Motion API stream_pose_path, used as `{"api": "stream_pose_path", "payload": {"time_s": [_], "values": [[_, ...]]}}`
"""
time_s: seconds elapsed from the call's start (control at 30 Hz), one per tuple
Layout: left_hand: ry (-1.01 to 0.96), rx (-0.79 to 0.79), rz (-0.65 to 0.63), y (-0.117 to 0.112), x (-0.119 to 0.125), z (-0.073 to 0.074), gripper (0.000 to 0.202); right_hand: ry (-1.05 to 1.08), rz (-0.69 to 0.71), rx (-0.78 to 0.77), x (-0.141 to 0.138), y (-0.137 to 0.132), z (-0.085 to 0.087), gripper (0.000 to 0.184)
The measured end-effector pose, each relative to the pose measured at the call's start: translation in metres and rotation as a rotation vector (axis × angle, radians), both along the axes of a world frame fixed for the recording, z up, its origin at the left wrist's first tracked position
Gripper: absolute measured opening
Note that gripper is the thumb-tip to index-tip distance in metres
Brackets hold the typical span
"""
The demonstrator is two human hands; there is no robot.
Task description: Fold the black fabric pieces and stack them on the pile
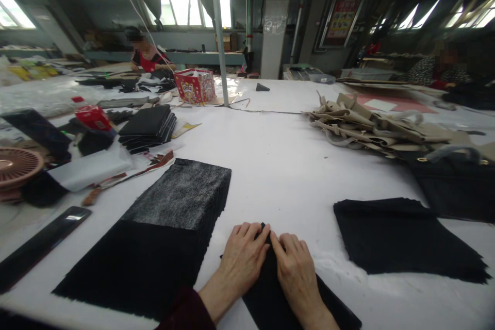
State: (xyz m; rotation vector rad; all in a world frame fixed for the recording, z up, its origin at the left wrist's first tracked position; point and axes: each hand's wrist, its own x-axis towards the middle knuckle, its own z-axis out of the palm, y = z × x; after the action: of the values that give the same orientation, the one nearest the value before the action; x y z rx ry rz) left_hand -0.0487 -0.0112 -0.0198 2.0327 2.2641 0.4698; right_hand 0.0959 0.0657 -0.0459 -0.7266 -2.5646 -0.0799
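Observation:
At the table's front edge lies a folded piece of black fabric (268, 296). My left hand (244, 255) grips its far left edge, fingers bent and pressed together. On the other side, my right hand (297, 270) has thumb and fingers closed on the same far end, so the two hands nearly meet. Part of the cloth is hidden beneath them. To the left is a thick stack of black fabric pieces (135, 263), with a greyish fuzzy section on its far half. A lower pile of black fabric (406, 237) rests to the right.
A heap of beige fabric parts (371, 126) lies at the right, by a black bag (460, 185). At left are a long dark flat object (42, 242), a pink fan (19, 165) and folded black pieces (147, 124). A red box (194, 86) stands near a pole (219, 31). Two people sit farther back.

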Motion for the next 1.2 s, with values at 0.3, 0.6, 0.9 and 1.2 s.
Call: {"api": "stream_pose_path", "payload": {"time_s": [0.3,0.6,0.9,1.2], "values": [[0.128,0.078,0.040,0.002,-0.018,0.028,0.042,-0.011,-0.046,-0.018,-0.005,-0.001,-0.002,0.037],[0.230,-0.075,-0.192,0.005,-0.021,0.023,0.047,-0.018,-0.098,-0.124,-0.018,0.002,0.010,0.031],[0.260,-0.048,-0.209,0.004,-0.020,0.024,0.050,0.097,-0.070,-0.184,0.001,0.000,0.006,0.029],[0.300,-0.074,-0.269,0.007,-0.016,0.024,0.060,0.109,-0.034,-0.173,0.021,-0.006,0.006,0.031]]}}
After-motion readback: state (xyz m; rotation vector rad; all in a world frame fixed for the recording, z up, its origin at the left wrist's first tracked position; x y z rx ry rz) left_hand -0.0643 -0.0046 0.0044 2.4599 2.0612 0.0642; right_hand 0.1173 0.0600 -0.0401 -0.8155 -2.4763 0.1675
